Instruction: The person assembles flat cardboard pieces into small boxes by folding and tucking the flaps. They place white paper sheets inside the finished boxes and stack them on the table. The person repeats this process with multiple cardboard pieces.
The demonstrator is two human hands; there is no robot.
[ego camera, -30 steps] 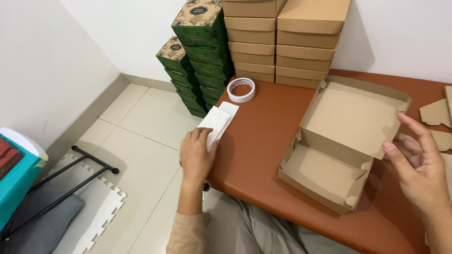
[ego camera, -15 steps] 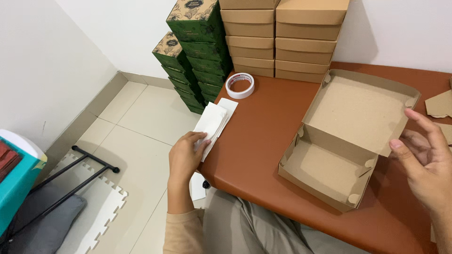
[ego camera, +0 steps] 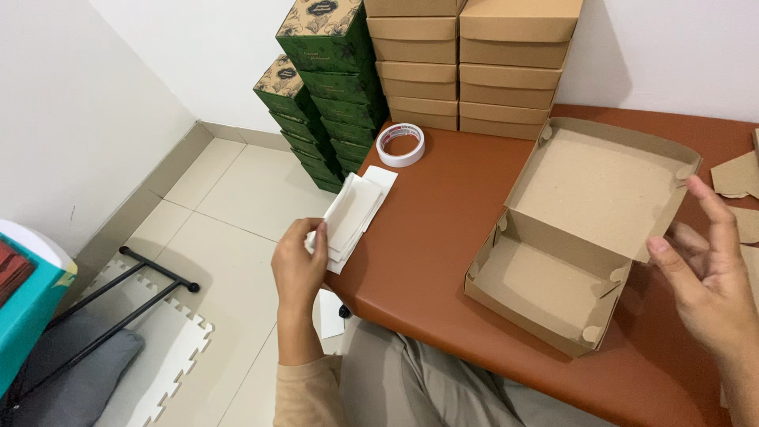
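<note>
My left hand [ego camera: 299, 265] pinches the near end of a small stack of white paper sheets [ego camera: 356, 212] that lies over the left edge of the brown table [ego camera: 431, 229]. An open brown cardboard box [ego camera: 581, 229] rests on the table in front of me, its lid tipped back. My right hand [ego camera: 708, 277] hovers just to the right of the box, fingers spread and holding nothing.
A roll of white tape [ego camera: 400, 144] lies at the table's back left corner. Closed brown boxes [ego camera: 474, 63] are stacked at the back against the wall. Green patterned boxes [ego camera: 320, 87] are stacked on the floor. Cardboard scraps [ego camera: 739, 175] lie far right. A teal bin [ego camera: 28, 304] stands at left.
My left hand has closed its fingers on the near end of the paper stack and lifted it slightly. My right hand has stayed beside the box, fingers spread.
</note>
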